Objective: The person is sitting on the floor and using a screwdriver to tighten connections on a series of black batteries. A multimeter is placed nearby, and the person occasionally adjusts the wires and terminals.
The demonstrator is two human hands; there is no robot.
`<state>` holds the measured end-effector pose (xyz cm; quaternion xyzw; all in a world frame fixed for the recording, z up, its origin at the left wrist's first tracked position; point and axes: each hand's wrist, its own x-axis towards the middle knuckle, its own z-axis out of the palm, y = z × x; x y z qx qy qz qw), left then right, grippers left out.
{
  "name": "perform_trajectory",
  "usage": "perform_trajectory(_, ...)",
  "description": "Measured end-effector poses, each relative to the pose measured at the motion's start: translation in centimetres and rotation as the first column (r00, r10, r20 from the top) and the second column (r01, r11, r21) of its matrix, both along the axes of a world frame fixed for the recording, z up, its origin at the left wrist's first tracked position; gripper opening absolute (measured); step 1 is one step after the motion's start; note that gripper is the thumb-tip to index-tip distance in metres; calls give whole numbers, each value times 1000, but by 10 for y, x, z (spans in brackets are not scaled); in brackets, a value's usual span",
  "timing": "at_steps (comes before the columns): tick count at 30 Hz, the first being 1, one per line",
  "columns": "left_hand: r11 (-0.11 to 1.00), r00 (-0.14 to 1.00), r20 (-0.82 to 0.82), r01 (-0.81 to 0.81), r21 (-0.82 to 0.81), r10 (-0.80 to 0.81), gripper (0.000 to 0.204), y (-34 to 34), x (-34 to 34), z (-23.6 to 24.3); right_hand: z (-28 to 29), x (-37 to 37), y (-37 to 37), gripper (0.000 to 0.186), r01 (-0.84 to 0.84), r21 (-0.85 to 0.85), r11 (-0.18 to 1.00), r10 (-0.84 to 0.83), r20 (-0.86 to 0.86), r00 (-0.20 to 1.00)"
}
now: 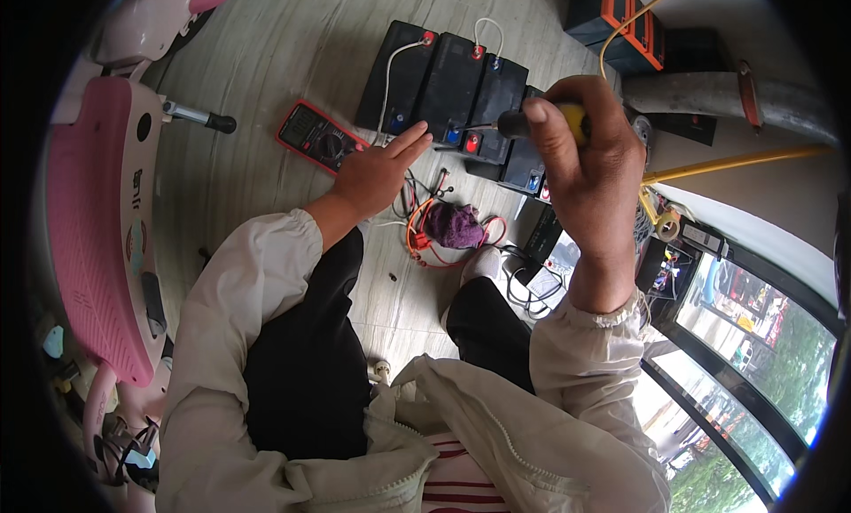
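Observation:
A row of black batteries [452,83] with red and blue terminals sits on the floor ahead of me. My right hand [594,149] grips a screwdriver [512,125] with a black and yellow handle. Its thin shaft points left to a blue terminal [454,134], but I cannot tell whether the tip touches. My left hand [381,176] reaches over the near edge of the left battery, two fingers stretched out and the thumb hidden. A white wire [387,83] runs from a red terminal down toward those fingers. Beside this hand lies a red and black multimeter [319,136].
A purple cloth [454,226] lies among red and black leads [417,236] near my feet. To the left stands a pink scooter [106,229]. Orange and black boxes [616,25], a grey pipe [700,96] and a yellow bar [727,165] are on the right, above a window [753,327].

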<state>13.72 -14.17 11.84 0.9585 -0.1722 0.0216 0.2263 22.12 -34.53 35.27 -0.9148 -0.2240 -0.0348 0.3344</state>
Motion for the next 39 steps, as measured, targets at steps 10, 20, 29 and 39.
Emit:
perform_trajectory(10, 1000, 1000, 30, 3, -3, -3, 61, -1, 1, 1, -2, -1, -2, 21, -70, 152, 986, 85, -101, 991)
perform_trajectory(20, 1000, 999, 32, 0, 7, 0, 61, -1, 0, 1, 0, -7, 3, 33, -125, 278, 953, 137, -25, 990)
perform_trajectory(29, 1000, 999, 43, -6, 1, 6, 60, -2, 1, -2, -2, 1, -4, 24, -71, 6, 997, 69, 140, 988)
perform_trajectory(39, 1000, 999, 52, -6, -9, 6, 59, -2, 2, -2, 0, -2, -3, 27, -28, -42, 999, 28, 16, 999)
